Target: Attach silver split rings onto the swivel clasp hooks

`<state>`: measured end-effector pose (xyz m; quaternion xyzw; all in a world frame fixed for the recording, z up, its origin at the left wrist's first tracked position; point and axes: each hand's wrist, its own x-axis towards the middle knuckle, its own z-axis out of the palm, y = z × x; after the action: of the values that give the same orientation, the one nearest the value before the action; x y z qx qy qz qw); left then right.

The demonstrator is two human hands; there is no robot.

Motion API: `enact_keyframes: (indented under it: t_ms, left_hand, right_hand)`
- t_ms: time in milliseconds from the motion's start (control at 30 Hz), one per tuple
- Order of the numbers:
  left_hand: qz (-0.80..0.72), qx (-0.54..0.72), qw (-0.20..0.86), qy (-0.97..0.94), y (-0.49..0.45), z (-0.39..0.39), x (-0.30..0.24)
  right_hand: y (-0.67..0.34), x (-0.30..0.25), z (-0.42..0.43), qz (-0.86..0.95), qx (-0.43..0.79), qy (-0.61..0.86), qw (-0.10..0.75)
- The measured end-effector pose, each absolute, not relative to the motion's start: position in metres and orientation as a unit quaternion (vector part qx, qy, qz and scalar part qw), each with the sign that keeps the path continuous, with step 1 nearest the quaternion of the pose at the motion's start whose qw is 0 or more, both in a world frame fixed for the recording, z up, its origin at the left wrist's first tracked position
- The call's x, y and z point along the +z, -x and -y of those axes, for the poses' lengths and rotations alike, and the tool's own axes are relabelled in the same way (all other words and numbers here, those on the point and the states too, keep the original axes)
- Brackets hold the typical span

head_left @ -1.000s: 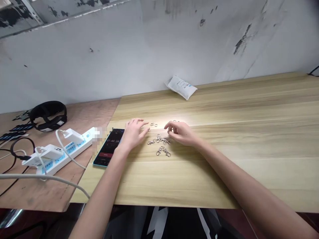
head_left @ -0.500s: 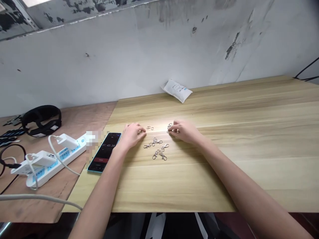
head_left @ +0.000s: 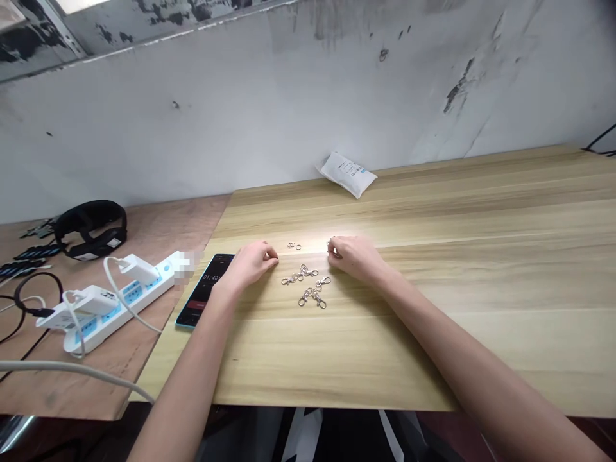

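My left hand (head_left: 253,262) rests on the table with thumb and fingertips pinched together; whatever they may hold is too small to make out. Just beyond its fingertips lie a few small metal rings (head_left: 291,245). Across from it, my right hand (head_left: 355,256) has its fingers closed over a silver swivel clasp (head_left: 329,243), mostly hidden by the fingers. Between the hands and nearer to me, several swivel clasps with rings (head_left: 308,272) lie loose. A pair of clasps (head_left: 312,298) sits closest to me, and one more clasp (head_left: 323,282) is to their upper right.
A phone (head_left: 205,292) showing a timer lies partly behind my left forearm. On the left stand a white power strip (head_left: 139,295) with plugged-in chargers and a black headband device (head_left: 91,231). A white packet (head_left: 347,173) rests against the wall at the back.
My right hand has closed further over the clasps beside it, covering most of them. My left fingertips have drawn slightly back from the rings. The whole view has shifted a little.
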<state>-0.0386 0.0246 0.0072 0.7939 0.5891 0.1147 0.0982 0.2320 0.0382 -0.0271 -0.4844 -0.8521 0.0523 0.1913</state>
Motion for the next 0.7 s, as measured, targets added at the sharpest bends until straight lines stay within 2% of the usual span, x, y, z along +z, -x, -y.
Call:
enact_keyframes:
  t_ms: [333, 700]
  left_hand:
    - [-0.621, 0.084, 0.250, -0.739, 0.030, -0.026, 0.016]
    - [-0.569, 0.240, 0.281, -0.735, 0.015, -0.026, 0.008]
  right_hand:
    - [-0.233, -0.021, -0.030, 0.841, 0.137, 0.459, 0.252]
    - [-0.230, -0.029, -0.033, 0.819, 0.176, 0.443, 0.319]
